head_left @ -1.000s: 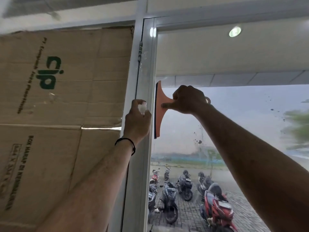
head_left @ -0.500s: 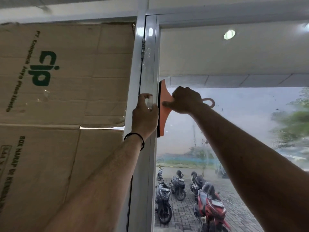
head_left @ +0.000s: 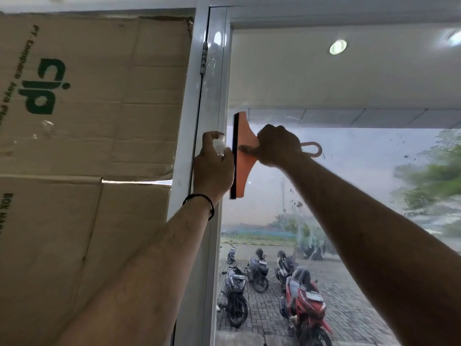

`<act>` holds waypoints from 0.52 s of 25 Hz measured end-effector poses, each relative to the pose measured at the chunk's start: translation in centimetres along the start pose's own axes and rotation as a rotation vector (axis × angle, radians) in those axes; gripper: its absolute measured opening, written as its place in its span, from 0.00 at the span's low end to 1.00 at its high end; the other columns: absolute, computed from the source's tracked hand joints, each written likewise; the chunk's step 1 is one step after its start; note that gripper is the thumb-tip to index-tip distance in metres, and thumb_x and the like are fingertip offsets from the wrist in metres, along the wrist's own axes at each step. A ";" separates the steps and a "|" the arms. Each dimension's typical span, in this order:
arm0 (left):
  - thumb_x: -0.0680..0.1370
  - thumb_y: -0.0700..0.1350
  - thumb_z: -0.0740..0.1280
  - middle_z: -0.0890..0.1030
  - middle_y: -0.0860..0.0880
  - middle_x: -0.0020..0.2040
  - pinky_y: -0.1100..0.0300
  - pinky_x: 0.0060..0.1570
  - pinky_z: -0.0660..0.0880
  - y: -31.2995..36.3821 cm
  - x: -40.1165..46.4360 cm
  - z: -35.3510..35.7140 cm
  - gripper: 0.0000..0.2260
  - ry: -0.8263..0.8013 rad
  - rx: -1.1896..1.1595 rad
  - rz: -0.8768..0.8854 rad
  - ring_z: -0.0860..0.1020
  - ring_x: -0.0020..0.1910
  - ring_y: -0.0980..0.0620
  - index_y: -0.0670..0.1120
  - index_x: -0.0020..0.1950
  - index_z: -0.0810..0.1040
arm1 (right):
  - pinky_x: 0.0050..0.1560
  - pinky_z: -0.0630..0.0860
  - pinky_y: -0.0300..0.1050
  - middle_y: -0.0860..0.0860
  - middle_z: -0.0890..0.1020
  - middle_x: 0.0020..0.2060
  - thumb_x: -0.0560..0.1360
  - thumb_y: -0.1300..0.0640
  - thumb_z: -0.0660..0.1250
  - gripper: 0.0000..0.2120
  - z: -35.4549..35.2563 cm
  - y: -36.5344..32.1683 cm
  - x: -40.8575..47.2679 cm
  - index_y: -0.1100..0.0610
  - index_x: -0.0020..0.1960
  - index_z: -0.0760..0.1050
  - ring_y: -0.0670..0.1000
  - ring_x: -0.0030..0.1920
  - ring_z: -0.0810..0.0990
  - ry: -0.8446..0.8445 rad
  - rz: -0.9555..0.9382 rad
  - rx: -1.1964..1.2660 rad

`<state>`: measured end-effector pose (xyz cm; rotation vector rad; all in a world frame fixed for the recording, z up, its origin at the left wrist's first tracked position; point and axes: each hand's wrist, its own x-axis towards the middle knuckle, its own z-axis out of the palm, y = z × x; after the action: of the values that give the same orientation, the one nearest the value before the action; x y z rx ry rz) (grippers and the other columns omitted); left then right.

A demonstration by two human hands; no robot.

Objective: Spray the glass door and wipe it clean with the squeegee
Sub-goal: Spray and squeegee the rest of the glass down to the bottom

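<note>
Wiping step: orange plastic squeegee (head_left: 245, 156) gripped by right hand (head_left: 277, 146) mid-frame, blade at frame edge; small clear spray bottle (head_left: 219, 146) clasped by left hand (head_left: 213, 168); a steady stroke across wet glass door (head_left: 361, 171) is judged next.

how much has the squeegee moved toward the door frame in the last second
Yes, a little, leftward. The squeegee in the right hand had a sliver of glass between its blade and the white door frame; now the blade sits right at the frame's edge.

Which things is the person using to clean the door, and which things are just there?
For the job:
- glass door
- orange squeegee, held in the right hand
- small spray bottle, held in the left hand

Just there:
- cardboard over the next panel
- parked motorbikes outside
- ceiling light
</note>
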<state>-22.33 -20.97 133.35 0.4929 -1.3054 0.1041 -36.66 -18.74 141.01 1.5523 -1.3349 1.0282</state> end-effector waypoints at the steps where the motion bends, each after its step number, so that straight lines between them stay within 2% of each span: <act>1: 0.83 0.44 0.62 0.78 0.48 0.48 0.64 0.37 0.74 0.2 0.0 0.2 0.13 0.002 0.014 0.005 0.79 0.43 0.49 0.47 0.67 0.69 | 0.42 0.74 0.45 0.50 0.77 0.37 0.70 0.28 0.65 0.29 -0.2 0.6 -0.1 0.56 0.44 0.76 0.55 0.41 0.79 0.004 0.012 -0.011; 4: 0.83 0.44 0.62 0.79 0.46 0.49 0.64 0.37 0.73 0.8 -0.7 1.2 0.13 -0.004 0.029 0.027 0.79 0.42 0.49 0.47 0.67 0.68 | 0.45 0.77 0.47 0.51 0.79 0.38 0.71 0.29 0.65 0.29 -0.8 2.4 -0.7 0.56 0.44 0.77 0.56 0.42 0.80 0.010 0.028 -0.022; 9: 0.82 0.44 0.62 0.77 0.49 0.40 0.63 0.32 0.70 1.9 -1.8 3.4 0.12 -0.033 -0.019 0.019 0.76 0.33 0.53 0.51 0.65 0.69 | 0.45 0.78 0.47 0.51 0.80 0.37 0.72 0.31 0.65 0.27 -1.9 5.4 -1.6 0.57 0.44 0.78 0.56 0.41 0.81 0.009 0.053 -0.023; 13: 0.82 0.44 0.62 0.76 0.51 0.38 0.71 0.27 0.67 3.1 -2.3 5.7 0.11 -0.014 -0.014 0.029 0.75 0.31 0.55 0.51 0.64 0.69 | 0.46 0.79 0.49 0.52 0.81 0.37 0.73 0.30 0.65 0.28 -3.1 8.4 -2.4 0.57 0.43 0.77 0.55 0.41 0.81 0.018 0.056 -0.040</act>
<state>-29.18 -20.08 133.12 0.4636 -1.3268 0.1156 -45.43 -15.87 140.38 1.4804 -1.3852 1.0409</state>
